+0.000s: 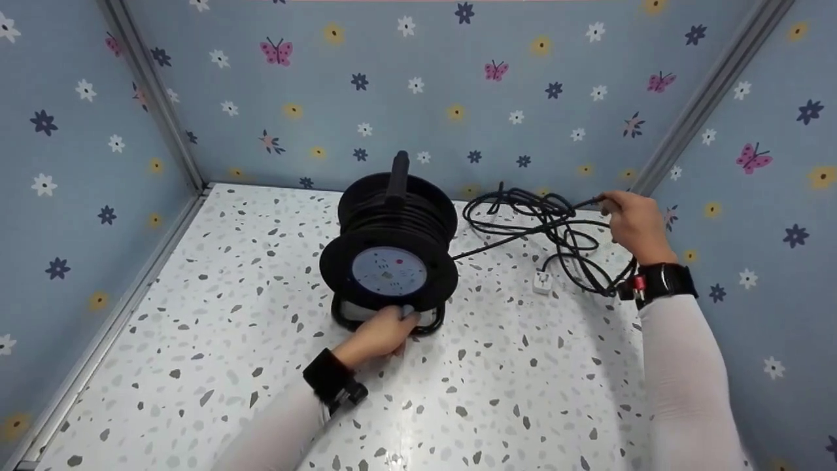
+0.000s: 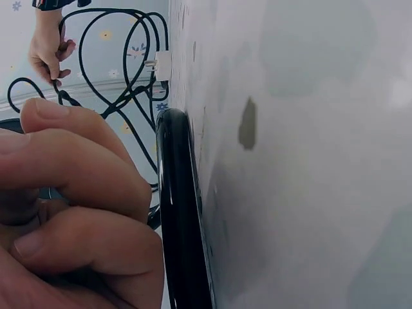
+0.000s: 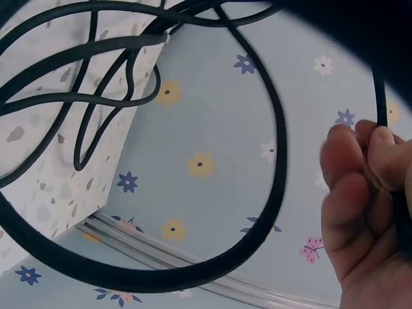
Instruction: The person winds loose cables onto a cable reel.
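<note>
A black cable reel with a pale socket panel stands upright on the speckled tabletop, cable wound on its drum. At the reel's lower front, my left hand grips a small grey knob. The left wrist view shows its fingers curled, beside the reel's black tubular stand. To the right, my right hand pinches the black cable between thumb and fingers, raised above the table. Loose loops lie tangled between reel and hand, with one strand running to the drum. A white plug lies near the loops.
Blue panels printed with flowers and butterflies enclose the table at the back and both sides. Grey metal rails line the corners. The reel's top carry handle rises near the back panel.
</note>
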A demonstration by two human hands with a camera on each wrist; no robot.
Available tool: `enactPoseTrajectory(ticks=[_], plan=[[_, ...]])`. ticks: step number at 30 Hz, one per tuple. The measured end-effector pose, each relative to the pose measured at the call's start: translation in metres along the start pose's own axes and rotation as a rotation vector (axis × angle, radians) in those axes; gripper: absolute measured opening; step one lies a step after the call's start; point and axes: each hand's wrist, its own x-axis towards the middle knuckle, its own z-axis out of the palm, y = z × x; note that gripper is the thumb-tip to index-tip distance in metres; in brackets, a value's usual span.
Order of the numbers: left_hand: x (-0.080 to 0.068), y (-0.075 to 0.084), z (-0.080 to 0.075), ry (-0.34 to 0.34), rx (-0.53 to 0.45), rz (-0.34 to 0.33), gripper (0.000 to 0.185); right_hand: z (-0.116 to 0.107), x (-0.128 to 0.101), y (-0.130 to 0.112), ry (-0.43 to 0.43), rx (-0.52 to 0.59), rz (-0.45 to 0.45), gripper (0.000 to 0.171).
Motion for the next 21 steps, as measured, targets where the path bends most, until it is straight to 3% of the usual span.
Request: enactPoseTrajectory(ticks=[7,14,21], plan=[[0.001,-0.001,0.001,-0.016,-0.001,-0.016,0.059,-0.013,0.005,0.007,0.108,-0.051,0.107,0.028],[-0.001,0.0,0.001,-0.015,0.002,-0.021,0.058,-0.023,0.01,0.003,0.152,-0.048,0.243,0.029],[-0.003,0.003,0.0,0.015,0.016,-0.032,0.057,-0.026,0.01,0.009,0.214,-0.052,0.284,0.034]])
